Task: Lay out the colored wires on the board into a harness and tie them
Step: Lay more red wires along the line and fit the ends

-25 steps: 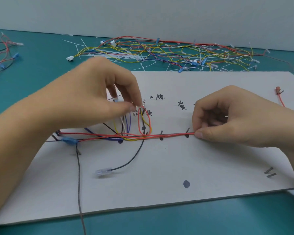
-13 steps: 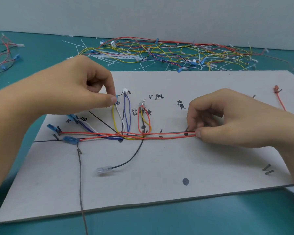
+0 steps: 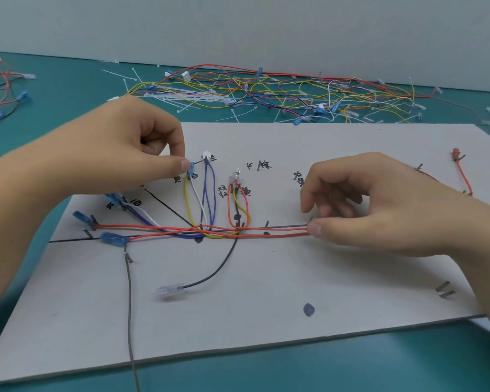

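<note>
The colored wires [image 3: 210,232] are laid on the board [image 3: 266,306]. A blue terminal [image 3: 192,167] is pinched by the left hand [image 3: 119,154]. The red wires [image 3: 283,235] are hidden at one end beneath the thumb of the right hand [image 3: 379,202]; whether they are gripped cannot be told.
</note>
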The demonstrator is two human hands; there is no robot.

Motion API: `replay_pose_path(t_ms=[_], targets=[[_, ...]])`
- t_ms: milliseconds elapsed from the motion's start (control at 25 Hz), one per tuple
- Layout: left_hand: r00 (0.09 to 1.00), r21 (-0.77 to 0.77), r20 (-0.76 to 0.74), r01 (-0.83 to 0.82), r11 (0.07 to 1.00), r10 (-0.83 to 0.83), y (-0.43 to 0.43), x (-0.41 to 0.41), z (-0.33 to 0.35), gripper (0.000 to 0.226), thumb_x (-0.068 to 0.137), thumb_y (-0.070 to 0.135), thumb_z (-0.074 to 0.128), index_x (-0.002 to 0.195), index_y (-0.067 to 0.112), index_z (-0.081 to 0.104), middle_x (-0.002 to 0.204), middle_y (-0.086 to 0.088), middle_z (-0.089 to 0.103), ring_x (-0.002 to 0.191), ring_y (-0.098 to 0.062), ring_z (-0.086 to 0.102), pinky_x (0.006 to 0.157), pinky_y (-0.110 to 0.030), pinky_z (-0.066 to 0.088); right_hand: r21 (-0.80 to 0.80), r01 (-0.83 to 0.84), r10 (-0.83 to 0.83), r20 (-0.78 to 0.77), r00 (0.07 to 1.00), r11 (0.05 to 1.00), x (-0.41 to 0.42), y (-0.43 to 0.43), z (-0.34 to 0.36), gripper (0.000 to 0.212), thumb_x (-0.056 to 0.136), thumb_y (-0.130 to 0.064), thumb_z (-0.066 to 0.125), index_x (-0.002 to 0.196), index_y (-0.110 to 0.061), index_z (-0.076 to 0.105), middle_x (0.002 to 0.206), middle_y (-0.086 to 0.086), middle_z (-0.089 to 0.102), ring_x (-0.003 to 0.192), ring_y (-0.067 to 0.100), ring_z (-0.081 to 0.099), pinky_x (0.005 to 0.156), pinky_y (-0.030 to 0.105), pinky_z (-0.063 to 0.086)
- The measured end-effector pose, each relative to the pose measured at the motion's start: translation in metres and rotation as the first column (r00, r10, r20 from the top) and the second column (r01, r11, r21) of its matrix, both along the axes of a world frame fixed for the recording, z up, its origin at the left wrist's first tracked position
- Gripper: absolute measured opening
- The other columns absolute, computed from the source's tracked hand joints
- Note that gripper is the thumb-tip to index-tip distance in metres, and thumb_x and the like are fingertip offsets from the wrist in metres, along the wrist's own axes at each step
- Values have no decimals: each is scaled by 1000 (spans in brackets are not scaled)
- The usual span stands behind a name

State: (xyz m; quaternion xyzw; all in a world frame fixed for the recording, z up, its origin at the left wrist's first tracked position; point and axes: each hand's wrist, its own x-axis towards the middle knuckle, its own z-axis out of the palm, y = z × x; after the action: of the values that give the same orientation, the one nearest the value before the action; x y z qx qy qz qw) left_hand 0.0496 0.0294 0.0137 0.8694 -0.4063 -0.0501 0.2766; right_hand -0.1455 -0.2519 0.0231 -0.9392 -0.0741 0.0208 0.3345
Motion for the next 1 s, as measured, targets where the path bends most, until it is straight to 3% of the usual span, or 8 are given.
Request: replay_pose_path(t_ms=[240,320,440,600,760,1000], targets=[[1000,-45,0,14,999,-14,-2,-1,-1,13,88,29,78,79,34,71,49,9,30,47,-10,29,50,-23,32,5,17,-17,9,1000,1000,1,-1,-1,10,79,-32,70,88,-30,70,69,-7,63,61,19,55,60,40,49],[997,-107,12,80,991,-79,-6,-9,0,7,87,35,80,85,39,75,54,10,41,48,-9,36,50,-19,34,5,13,-13,-2,1000,1000,1,1,-2,8,80,-31,69,87,-30,71,68,-7,62,60,19,55,60,39,50],[979,-108,37,203,973,-200,-17,-24,-3,22,80,56,75,100,46,76,83,13,63,71,-14,58,61,-14,39,-6,11,-11,-7,1000,1000,2,2,-3,6,80,-31,68,86,-30,71,66,-9,61,58,14,53,58,34,49],[974,-68,0,225,972,-225,-26,-28,-7,35,75,61,81,107,49,76,110,17,65,100,-12,62,75,-19,40,-16,3,-4,-13,1000,1000,1,2,-3,6,81,-31,68,87,-31,71,65,-8,61,58,17,54,58,36,49],[982,-65,-40,180,982,-182,-30,-27,-10,34,69,58,82,101,49,75,107,22,65,101,-7,60,73,-24,40,-16,-2,1,-19,1000,1000,2,1,-4,7,82,-32,68,88,-30,71,66,-6,61,59,18,54,59,38,48],[978,-17,-83,189,982,-190,-34,-26,-9,37,64,69,72,100,60,70,109,25,62,98,0,56,72,-22,39,-7,2,-2,-18,1000,1000,2,3,-5,10,81,-33,67,89,-29,72,68,-5,64,59,20,56,59,39,49]])
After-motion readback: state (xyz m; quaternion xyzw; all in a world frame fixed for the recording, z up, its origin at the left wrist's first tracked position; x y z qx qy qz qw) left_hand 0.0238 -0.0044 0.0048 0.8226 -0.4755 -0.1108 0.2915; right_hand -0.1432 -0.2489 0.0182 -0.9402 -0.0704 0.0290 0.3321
